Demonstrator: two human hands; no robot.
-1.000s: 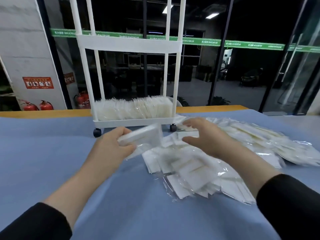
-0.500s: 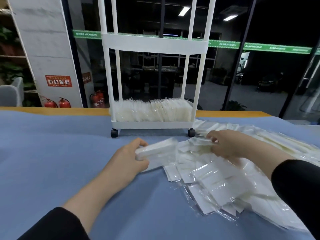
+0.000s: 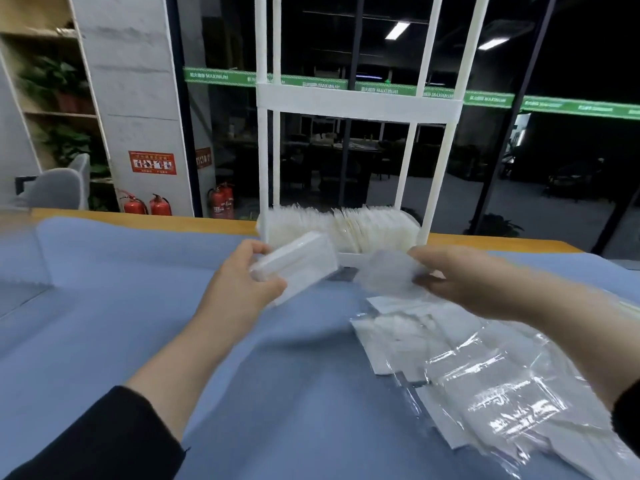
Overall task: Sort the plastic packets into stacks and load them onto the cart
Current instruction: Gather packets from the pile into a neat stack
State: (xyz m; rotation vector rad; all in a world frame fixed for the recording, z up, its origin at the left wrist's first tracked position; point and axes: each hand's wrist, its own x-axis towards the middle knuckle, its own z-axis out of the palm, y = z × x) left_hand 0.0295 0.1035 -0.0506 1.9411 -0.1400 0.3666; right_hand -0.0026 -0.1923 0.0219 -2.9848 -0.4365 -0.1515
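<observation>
The cart's (image 3: 356, 102) bottom shelf is filling; before it, the left hand (image 3: 239, 289) is gripping a stack (image 3: 298, 268), the right hand (image 3: 464, 282) is pinching one packet (image 3: 388, 271), and a pile (image 3: 467, 368) is waiting.

Right hand (image 3: 464, 282) has picked 1 packet (image 3: 389, 271) off the pile (image 3: 467, 375), now raised twd left hand (image 3: 242, 282) w/ stack (image 3: 298, 263), also lifted.

Table cover (image 3: 104, 306): blue cloth, matt, softly wrinkled. Table edge (image 3: 138, 216): wood, smooth, orange-brown. Cart (image 3: 358, 100): white plastic, matt. Loose packets (image 3: 485, 386): clear plastic film, glossy, crinkled, over white contents. Held stack (image 3: 298, 265): same glossy film. Sleeve (image 3: 104, 441): black cloth, matt.
</observation>
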